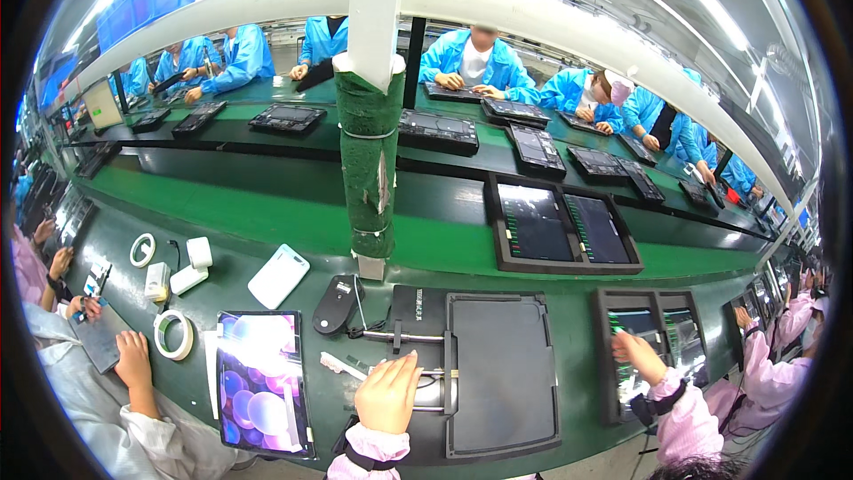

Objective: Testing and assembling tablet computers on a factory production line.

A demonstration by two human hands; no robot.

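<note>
My left hand (388, 394), in a pink cuff with a black wrist strap, lies curled over the silver metal bar (437, 375) on the left side of a black flat fixture (502, 373) in front of me. The fixture's large panel lies flat and dark. My right hand (636, 353), also pink-sleeved, reaches to the right. Its fingertips touch the lit screen of a tablet (675, 338) that sits in a black tray (604, 364). Nothing is held in that hand.
A tablet with a purple bubble picture (262, 382) lies at the left, with a tape roll (172, 334), a white box (278, 276) and a black scanner (338, 304) nearby. A green-wrapped post (369, 160) stands ahead. Co-workers sit on both sides and across the green conveyor (267, 213).
</note>
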